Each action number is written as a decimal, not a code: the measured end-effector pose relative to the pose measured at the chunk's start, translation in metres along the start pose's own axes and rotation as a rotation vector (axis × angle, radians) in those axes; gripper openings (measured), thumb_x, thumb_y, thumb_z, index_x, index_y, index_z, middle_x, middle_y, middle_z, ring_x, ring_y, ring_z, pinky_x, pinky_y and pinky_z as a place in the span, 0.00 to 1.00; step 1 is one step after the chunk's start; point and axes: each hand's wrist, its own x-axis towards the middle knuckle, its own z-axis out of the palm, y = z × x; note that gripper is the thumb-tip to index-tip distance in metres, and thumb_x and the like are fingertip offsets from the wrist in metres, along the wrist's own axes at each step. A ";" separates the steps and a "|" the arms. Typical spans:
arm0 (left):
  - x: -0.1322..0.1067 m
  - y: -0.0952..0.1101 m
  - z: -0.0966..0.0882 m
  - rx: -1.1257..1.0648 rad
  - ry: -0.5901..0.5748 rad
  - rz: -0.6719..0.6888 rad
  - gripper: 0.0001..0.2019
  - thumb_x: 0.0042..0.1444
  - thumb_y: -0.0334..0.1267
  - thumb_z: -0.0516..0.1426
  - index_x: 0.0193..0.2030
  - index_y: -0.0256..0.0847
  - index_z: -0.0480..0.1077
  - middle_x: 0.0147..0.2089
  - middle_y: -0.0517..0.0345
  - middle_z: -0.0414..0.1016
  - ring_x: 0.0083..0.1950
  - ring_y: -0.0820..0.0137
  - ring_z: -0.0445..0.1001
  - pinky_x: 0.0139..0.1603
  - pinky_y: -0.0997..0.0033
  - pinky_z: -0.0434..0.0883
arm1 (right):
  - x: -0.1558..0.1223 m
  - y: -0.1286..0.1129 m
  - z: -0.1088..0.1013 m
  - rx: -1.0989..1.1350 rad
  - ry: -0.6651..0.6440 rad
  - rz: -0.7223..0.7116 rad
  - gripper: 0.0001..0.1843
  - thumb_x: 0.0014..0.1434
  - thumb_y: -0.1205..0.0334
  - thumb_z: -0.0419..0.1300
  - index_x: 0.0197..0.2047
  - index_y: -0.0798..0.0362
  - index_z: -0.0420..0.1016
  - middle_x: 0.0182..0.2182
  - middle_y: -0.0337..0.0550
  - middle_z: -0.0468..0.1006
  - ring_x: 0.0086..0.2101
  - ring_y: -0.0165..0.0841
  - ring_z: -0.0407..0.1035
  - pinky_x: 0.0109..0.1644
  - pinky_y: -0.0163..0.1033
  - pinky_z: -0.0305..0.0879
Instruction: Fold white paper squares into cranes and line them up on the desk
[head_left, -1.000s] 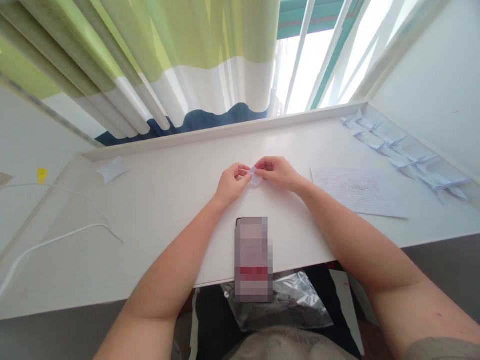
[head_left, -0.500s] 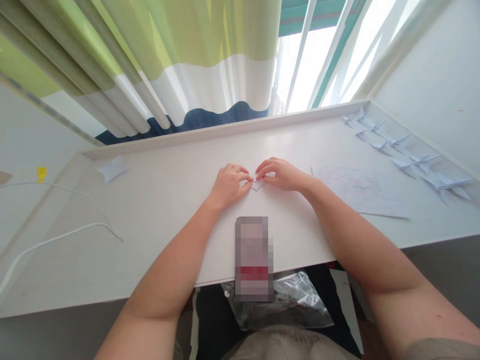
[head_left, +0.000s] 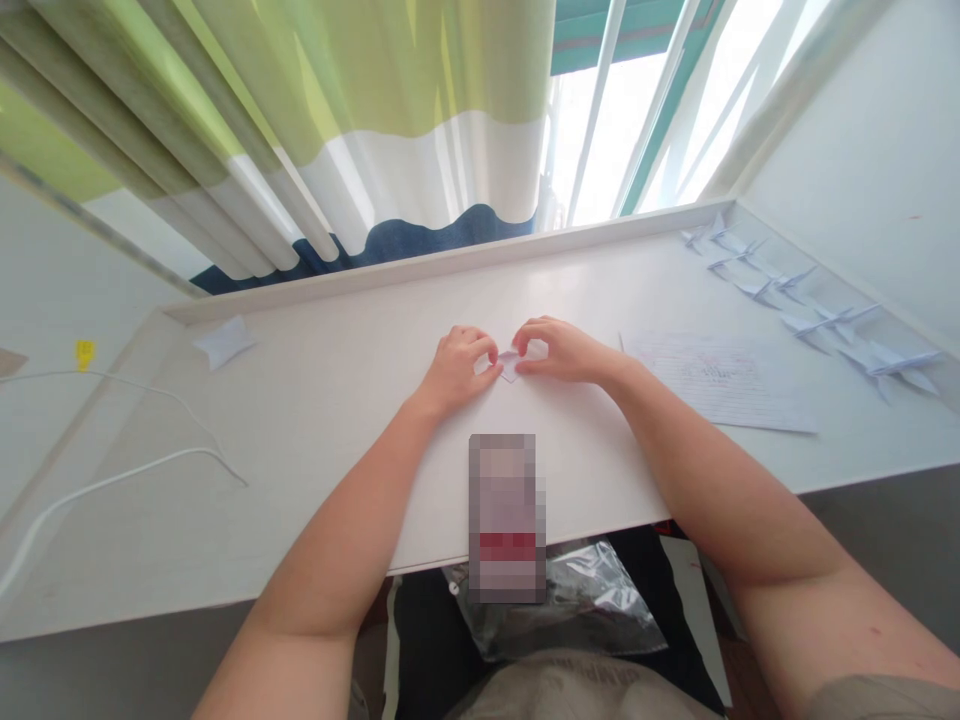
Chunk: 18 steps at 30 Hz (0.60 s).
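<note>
— Fingers (head_left: 484, 343) first: how do they stand?

— Curled on both sides, the thumb close to the forefinger on the left hand (head_left: 456, 370), a little farther from it on the right hand (head_left: 562, 350). Thumb tips meet a small folded paper (head_left: 509, 368); whether either hand pinches it, one cannot tell.

— And the paper's place?

— Between the two hands, mid-way across a white desk (head_left: 322, 450), one corner pointing to the near edge.

— Farther out?

— At right, a sheet of writing (head_left: 720, 385); beyond it, folded paper shapes (head_left: 829, 322) line the right edge. Far left, a lone folded piece (head_left: 223, 341) rests beyond a white cable (head_left: 127, 475).

— Nearest the wearer?

— A pixelated object (head_left: 507, 510) overlapping the near edge, clear plastic (head_left: 607, 605) below. A curtain (head_left: 420, 80) hangs on the far side.
</note>
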 end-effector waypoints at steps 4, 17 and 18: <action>0.000 -0.003 0.003 -0.009 -0.011 0.051 0.05 0.69 0.35 0.63 0.45 0.48 0.83 0.56 0.51 0.82 0.65 0.55 0.73 0.73 0.48 0.69 | 0.002 0.003 0.000 0.049 -0.012 -0.021 0.04 0.60 0.57 0.71 0.39 0.45 0.88 0.49 0.48 0.87 0.54 0.49 0.79 0.66 0.58 0.71; -0.002 -0.004 0.004 -0.003 -0.026 -0.022 0.17 0.71 0.42 0.62 0.64 0.53 0.83 0.64 0.51 0.80 0.69 0.53 0.71 0.76 0.45 0.67 | 0.000 0.001 -0.003 0.020 -0.036 -0.040 0.09 0.60 0.57 0.73 0.44 0.42 0.92 0.55 0.47 0.86 0.59 0.50 0.77 0.71 0.60 0.69; -0.002 -0.004 0.004 0.001 -0.033 -0.021 0.16 0.72 0.42 0.61 0.62 0.53 0.84 0.64 0.50 0.80 0.69 0.53 0.71 0.77 0.45 0.67 | 0.000 0.002 -0.004 0.021 -0.045 -0.038 0.10 0.60 0.55 0.74 0.45 0.42 0.92 0.55 0.47 0.87 0.59 0.51 0.77 0.71 0.61 0.69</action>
